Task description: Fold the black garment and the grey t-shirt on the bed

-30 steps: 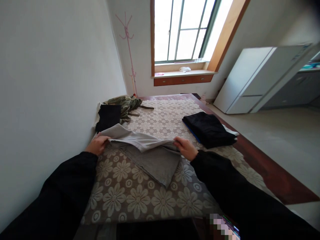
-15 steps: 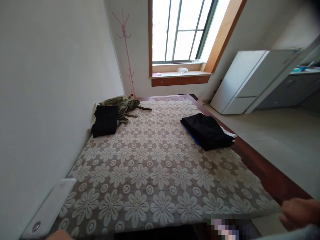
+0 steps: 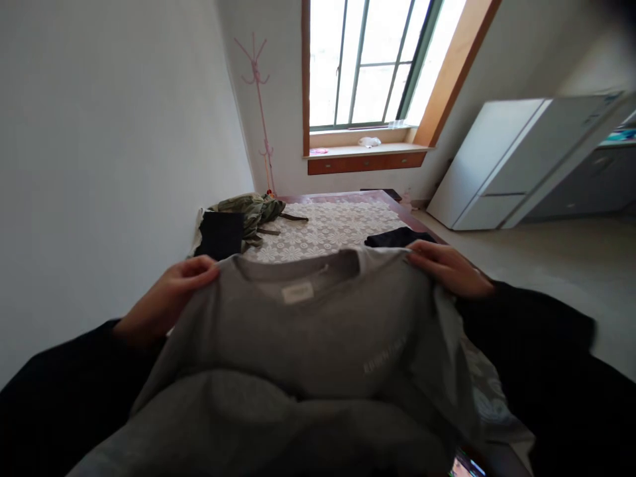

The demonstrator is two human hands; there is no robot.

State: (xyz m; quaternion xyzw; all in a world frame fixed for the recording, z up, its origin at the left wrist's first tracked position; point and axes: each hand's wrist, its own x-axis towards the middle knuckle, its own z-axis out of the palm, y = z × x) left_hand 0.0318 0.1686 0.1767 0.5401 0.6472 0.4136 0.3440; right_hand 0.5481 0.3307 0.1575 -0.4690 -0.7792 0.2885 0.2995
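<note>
I hold a grey T-shirt (image 3: 308,344) spread wide in front of me, its collar and neck label facing the camera. My left hand (image 3: 169,295) pinches the left shoulder of the shirt. My right hand (image 3: 447,265) grips the right shoulder. The shirt hangs above the near part of a bed with a flower-patterned cover (image 3: 328,228) and hides most of it. Both my sleeves are black.
At the bed's far left lie a folded black garment (image 3: 220,234) and a crumpled olive one (image 3: 251,209). A folded black stack (image 3: 397,236) shows just past the shirt. A pink coat stand (image 3: 258,112), a window and a white fridge (image 3: 507,159) stand beyond; a wall runs along the left.
The grey shirt lay on the bed between my hands a second ago. It then left the view, and now I hold it up by both shoulders, close to the camera.
</note>
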